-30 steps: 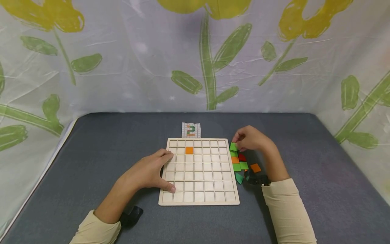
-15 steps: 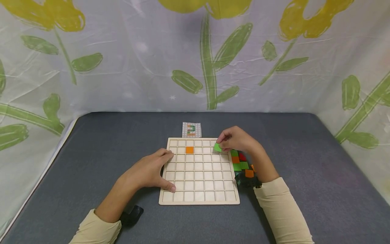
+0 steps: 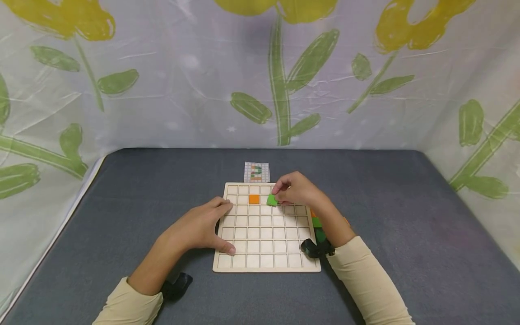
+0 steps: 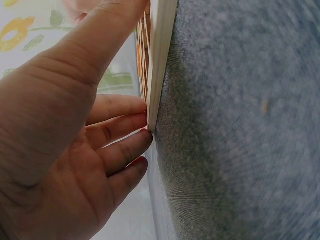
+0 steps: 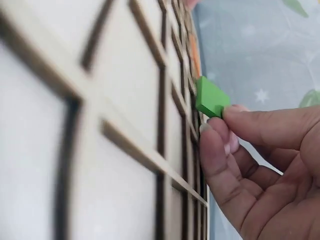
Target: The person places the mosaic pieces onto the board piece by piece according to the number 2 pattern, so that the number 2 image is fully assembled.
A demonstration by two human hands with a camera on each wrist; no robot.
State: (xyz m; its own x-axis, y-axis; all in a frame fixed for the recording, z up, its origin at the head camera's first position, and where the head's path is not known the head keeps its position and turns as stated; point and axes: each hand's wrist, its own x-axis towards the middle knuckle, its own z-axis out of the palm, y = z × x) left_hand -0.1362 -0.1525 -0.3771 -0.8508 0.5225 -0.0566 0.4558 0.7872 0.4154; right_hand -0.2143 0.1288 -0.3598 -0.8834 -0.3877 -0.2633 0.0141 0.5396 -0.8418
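A wooden grid board [image 3: 260,259] lies on the table, with an orange square tile [image 3: 253,199] in a cell of its second row from the back. My right hand [image 3: 298,189] pinches a green square tile [image 5: 211,96] by one edge between thumb and fingers. It holds this tile tilted over the same row, a little right of the orange one. My left hand [image 3: 199,228] rests at the board's left edge, thumb and fingers spread apart. In the left wrist view, its fingertips [image 4: 142,140] touch the board's side.
Behind the board lies a small card [image 3: 257,172] printed with a coloured grid pattern. Several loose tiles, such as a green one [image 3: 317,222], lie along the board's right side, partly hidden by the right forearm. A flower-printed curtain [image 3: 195,90] hangs behind the table.
My right hand has carried the green tile leftward from the pile beside the board to above the second row, near the orange tile. The left hand has kept its place.
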